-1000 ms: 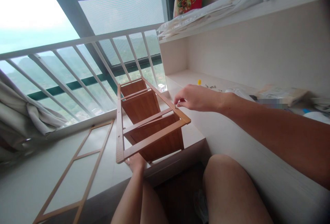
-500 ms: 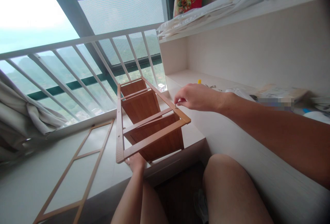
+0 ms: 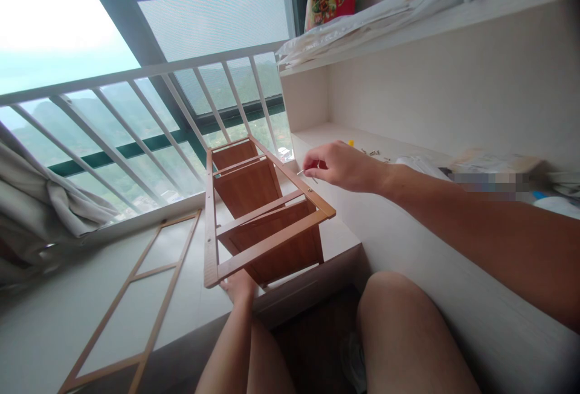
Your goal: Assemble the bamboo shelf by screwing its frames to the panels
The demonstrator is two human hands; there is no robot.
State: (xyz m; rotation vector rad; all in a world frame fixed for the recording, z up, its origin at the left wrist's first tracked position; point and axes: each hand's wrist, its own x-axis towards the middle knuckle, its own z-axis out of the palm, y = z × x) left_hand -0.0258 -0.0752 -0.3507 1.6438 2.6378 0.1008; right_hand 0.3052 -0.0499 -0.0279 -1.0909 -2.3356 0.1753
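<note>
A small brown wooden shelf rack [image 3: 254,213] stands tilted on the white window ledge [image 3: 54,321]. My right hand [image 3: 338,165] hovers just above the rack's right rail, fingers pinched on a thin metal pin or tool [image 3: 302,171]. My left hand [image 3: 238,285] is under the rack's near end, mostly hidden by the frame; it seems to brace the rack from below.
A loose ladder-like wooden frame [image 3: 131,309] lies flat on the ledge at the left. A white railing [image 3: 136,116] runs along the window. A white desk shelf [image 3: 408,146] at the right holds small screws, papers and a yellow item. My bare knees are at the bottom.
My right hand has lifted off the rack's right rail and drawn up and slightly left, with the thin metal piece now showing between its fingers. The left hand and rack have stayed put.
</note>
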